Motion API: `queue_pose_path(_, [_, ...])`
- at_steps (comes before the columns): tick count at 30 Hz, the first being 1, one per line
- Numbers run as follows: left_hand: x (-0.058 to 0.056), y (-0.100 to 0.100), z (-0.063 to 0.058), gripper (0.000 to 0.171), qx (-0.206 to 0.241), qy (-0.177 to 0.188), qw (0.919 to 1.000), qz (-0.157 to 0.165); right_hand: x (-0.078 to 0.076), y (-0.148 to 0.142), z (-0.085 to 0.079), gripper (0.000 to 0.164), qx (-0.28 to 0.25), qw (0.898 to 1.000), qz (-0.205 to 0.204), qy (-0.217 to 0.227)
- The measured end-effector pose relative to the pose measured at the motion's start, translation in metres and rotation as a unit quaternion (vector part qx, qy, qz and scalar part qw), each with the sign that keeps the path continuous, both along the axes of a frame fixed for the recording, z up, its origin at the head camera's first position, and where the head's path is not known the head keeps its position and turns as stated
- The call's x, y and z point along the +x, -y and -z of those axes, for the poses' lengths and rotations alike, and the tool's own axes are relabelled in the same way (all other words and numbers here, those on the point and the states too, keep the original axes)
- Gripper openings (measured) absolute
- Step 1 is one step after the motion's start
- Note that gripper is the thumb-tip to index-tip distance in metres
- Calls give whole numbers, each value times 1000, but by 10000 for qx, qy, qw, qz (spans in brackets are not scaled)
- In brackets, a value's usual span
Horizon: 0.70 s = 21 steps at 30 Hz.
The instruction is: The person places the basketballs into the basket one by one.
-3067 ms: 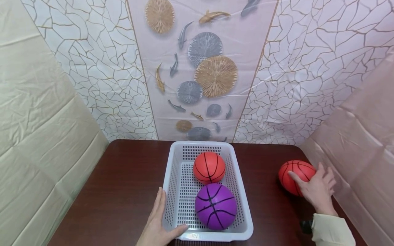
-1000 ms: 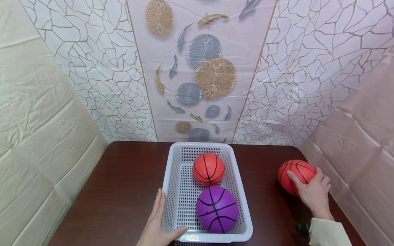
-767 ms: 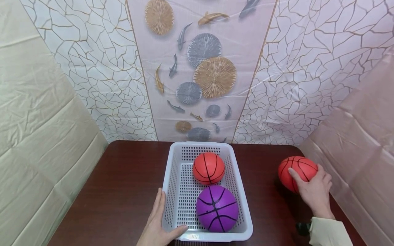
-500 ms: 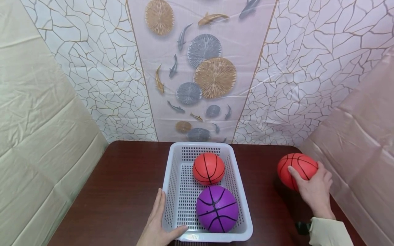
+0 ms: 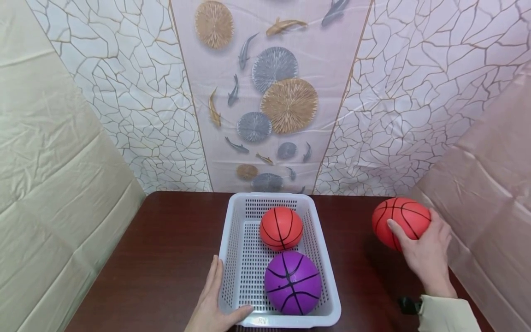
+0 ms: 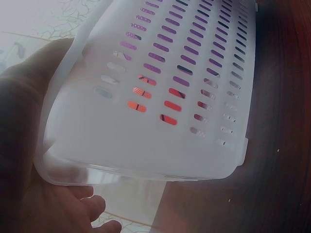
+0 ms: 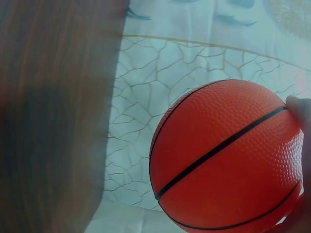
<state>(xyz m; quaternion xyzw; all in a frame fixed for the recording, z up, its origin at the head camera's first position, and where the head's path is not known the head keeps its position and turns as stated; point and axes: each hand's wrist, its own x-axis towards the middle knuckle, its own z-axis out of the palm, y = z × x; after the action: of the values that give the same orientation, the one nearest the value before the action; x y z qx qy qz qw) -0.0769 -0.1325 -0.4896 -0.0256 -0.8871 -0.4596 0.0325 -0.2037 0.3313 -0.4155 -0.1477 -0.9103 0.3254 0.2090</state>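
My right hand [image 5: 429, 251] grips a red basketball [image 5: 400, 222] at the table's right side, thumb on the near face and fingers round its right side. The ball hangs above the table, a dark shadow below it. In the right wrist view the ball [image 7: 226, 158] fills the lower right, a fingertip at its edge. A white plastic basket [image 5: 226, 240] with slotted walls stands mid-table, holding another red basketball [image 5: 281, 228] and a purple basketball [image 5: 292, 282]. My left hand [image 5: 213, 299] rests at the basket's near left corner, fingers straight along the outside, thumb over the front rim.
The dark brown table [image 5: 166, 258] spreads to both sides of the basket. A patterned cloth [image 5: 157, 115] hangs behind its far edge. Beige cloth panels [image 5: 62, 216] slope along the left and right sides, the right one close to my right hand.
My right hand has closed on the red basketball and raised it off the table, slightly up and away. The left hand and the basket with its two balls have stayed in place.
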Motion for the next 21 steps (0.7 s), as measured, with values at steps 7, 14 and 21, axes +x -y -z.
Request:
queue_pose_path(7, [1, 0, -1, 123, 38, -36, 10000, -18, 6, 8, -12, 101, -60, 9997, -23, -249])
queue_pose_path(14, [1, 0, -3, 122, 67, -25, 10000, -6, 9, 16, -21, 99, -110, 9989, -86, -442])
queue_pose_path(21, [1, 0, -1, 124, 133, 111, 9998, -55, 11, 24, -27, 98, -126, 9979, -205, -606])
